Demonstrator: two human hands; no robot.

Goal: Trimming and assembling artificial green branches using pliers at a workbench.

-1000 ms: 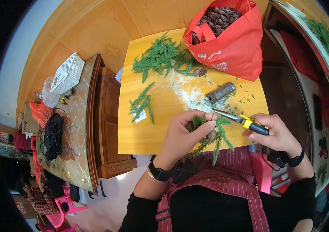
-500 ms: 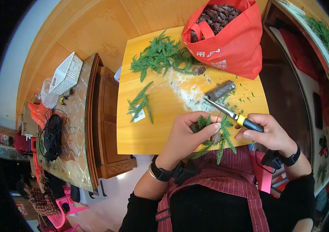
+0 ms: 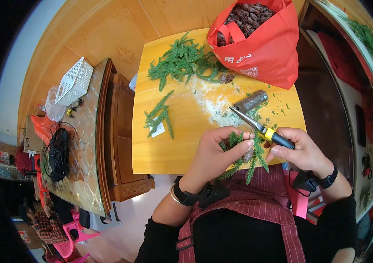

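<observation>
Table (image 3: 173, 155), yellow, smooth-topped, dusted near the middle with white powder (image 3: 212, 103) and green clippings. Bag (image 3: 278, 59), red, upright at the far right corner, filled with brown pine cones (image 3: 250, 16); white printed characters and a square code on its front. Pile of green sprigs (image 3: 180, 63), artificial-looking, at the far left of the table. Left hand (image 3: 223, 153), thumb and fingers pinched together on a sprig bundle (image 3: 253, 164) at the table's near edge; a brown piece shows partly hidden within it. Right hand (image 3: 302, 150), fingers curled closed around the handles of pliers (image 3: 263, 129), yellow and black, long-nosed, pointing away and to the left. Roll (image 3: 252, 101), dark, glossy, lying just beyond the pliers. Separate sprig (image 3: 165, 117), left of the powder, overlapping a white label (image 3: 157, 130), its dark marks too small to read. Single pine cone (image 3: 226, 78), beside the pile. Thin wire (image 3: 251, 130), rising at the left fingertips.
</observation>
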